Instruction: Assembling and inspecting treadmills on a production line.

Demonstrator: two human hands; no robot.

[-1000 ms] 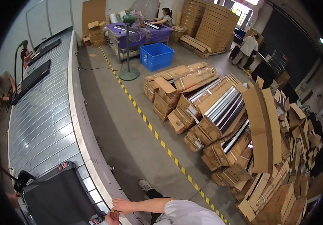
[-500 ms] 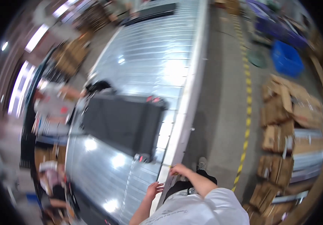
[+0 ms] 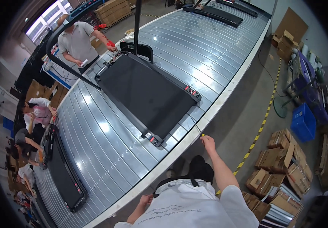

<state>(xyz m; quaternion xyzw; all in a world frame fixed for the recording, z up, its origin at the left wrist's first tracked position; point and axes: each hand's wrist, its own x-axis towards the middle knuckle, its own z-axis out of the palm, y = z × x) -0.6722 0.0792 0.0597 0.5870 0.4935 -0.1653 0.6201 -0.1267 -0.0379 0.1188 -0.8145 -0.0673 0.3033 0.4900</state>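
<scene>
A black treadmill point(image 3: 148, 95) lies flat on the slatted metal conveyor point(image 3: 107, 144), with its near end close to the conveyor's edge rail. My right hand point(image 3: 208, 141) reaches out over the floor just short of that rail, near the treadmill's corner. It pinches a small yellow-tipped item point(image 3: 203, 135). My left hand point(image 3: 145, 199) hangs low by my white shirt point(image 3: 194, 209), fingers curled with nothing visible in them.
A second treadmill point(image 3: 63, 171) lies on the conveyor at lower left and another point(image 3: 217, 13) at the far end. A person point(image 3: 76, 41) and several seated workers point(image 3: 34, 114) are across the conveyor. Cardboard boxes point(image 3: 282, 167), a blue crate point(image 3: 304, 121) and yellow floor tape point(image 3: 261, 127) are on my right.
The view has swung from the cardboard stacks to the conveyor and treadmill. My right hand has stretched out toward the conveyor's edge, and my left hand has dropped to my waist.
</scene>
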